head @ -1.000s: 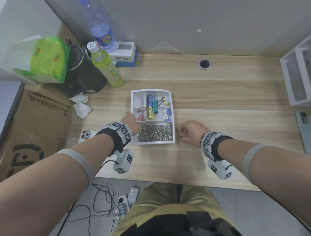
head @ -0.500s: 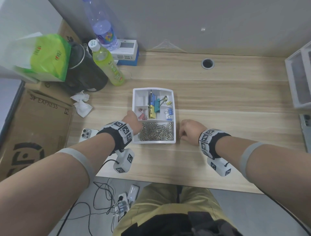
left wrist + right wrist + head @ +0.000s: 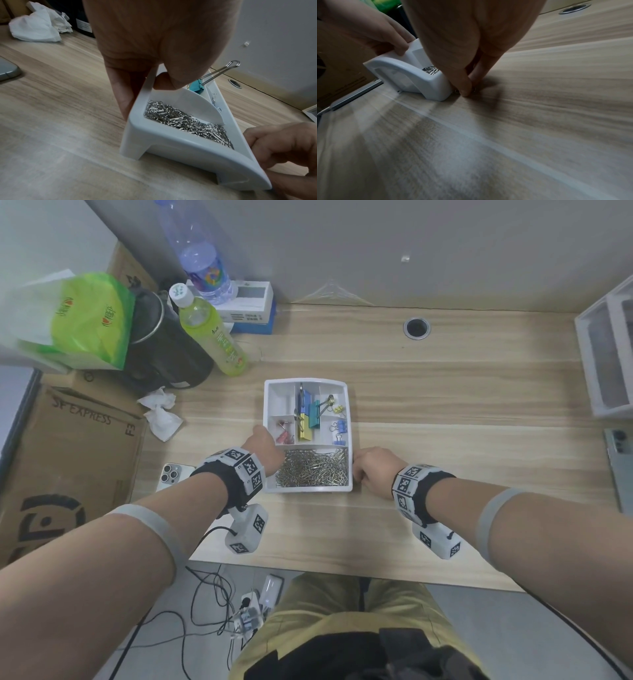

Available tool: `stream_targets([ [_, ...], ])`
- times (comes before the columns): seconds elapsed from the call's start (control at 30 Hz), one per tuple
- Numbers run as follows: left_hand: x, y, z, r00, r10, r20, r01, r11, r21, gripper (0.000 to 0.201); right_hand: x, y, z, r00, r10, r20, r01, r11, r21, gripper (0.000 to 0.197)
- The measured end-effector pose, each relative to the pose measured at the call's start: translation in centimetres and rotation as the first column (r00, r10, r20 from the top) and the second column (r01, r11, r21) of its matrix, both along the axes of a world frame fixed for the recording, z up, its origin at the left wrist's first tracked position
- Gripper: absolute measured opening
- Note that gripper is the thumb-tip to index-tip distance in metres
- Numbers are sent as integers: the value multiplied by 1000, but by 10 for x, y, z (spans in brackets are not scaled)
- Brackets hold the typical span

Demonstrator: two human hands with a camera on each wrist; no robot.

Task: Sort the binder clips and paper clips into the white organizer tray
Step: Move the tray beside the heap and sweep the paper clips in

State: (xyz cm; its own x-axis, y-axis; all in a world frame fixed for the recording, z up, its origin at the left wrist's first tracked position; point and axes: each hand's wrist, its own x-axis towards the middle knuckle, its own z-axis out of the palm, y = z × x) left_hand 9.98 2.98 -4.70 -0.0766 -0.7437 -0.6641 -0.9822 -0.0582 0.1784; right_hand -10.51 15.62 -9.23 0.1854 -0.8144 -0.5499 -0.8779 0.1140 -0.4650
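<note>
The white organizer tray (image 3: 308,490) stands mid-desk. Its front compartment holds a heap of silver paper clips (image 3: 313,469) (image 3: 185,121). The back compartments hold blue, teal and yellow binder clips (image 3: 308,416), pink ones (image 3: 283,436) and small blue ones (image 3: 339,431). My left hand (image 3: 265,446) (image 3: 145,92) grips the tray's left wall, thumb inside the rim and fingers outside. My right hand (image 3: 359,470) (image 3: 469,88) is on the desk against the tray's near right corner, its fingertips pinching a few loose paper clips (image 3: 474,89). The fingers hide most of them.
A phone (image 3: 171,474) lies left of my left wrist, with crumpled tissue (image 3: 161,416) behind it. Bottles (image 3: 212,337), a black container (image 3: 164,350) and a cardboard box (image 3: 68,457) crowd the left. A white drawer unit (image 3: 606,354) and another phone (image 3: 620,460) sit at the right edge.
My right hand has slid left along the desk up to the tray's right wall, closing over the loose clips. The left hand has kept its grip on the tray.
</note>
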Motion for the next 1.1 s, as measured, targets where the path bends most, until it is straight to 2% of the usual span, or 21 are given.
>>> stream_targets([
  [0.1, -1, 0, 1, 1000, 4, 5, -4, 1000, 2, 30, 2, -3, 3, 999, 2, -44, 1, 998, 56, 30],
  [0.23, -1, 0, 1, 1000, 1, 12, -1, 1000, 8, 33, 0, 10, 4, 999, -40, 17, 41, 997, -67, 26],
  [0.37, -1, -1, 2, 1000, 11, 5, -11, 1000, 20, 31, -10, 14, 11, 951, -270, 147, 284, 955, -85, 22],
  [0.43, -2, -1, 3, 1000, 12, 0, -12, 999, 34, 30, -15, 7, 17, 883, -414, 222, 441, 893, -86, 24],
  [0.5, -5, -2, 4, 1000, 11, 2, -11, 999, 36, 32, -15, -2, 24, 811, -489, 320, 540, 837, -90, 23],
  [0.57, -8, -3, 5, 1000, -6, 18, 5, 999, 34, 32, -9, -11, 31, 790, -483, 377, 550, 831, -88, 18],
  [0.67, -16, -5, 6, 998, -41, 45, 40, 999, 33, 34, 8, -16, 40, 812, -403, 422, 453, 891, -21, 10],
  [0.77, -23, -6, 6, 995, -86, 56, 84, 996, 39, 39, 17, -14, 42, 867, -310, 391, 345, 938, -23, 14],
  [0.83, -27, -6, 5, 989, -132, 64, 129, 991, 41, 40, 13, -13, 43, 886, -305, 348, 351, 933, -76, 15],
  [1.0, -45, -12, 4, 952, -296, 81, 295, 955, 15, 39, -35, -20, 40, 767, -576, 282, 632, 754, -180, 25],
  [1.1, -60, -15, 6, 906, -418, 66, 418, 908, 11, 42, -66, -20, 34, 807, -570, 154, 590, 760, -272, 38],
])
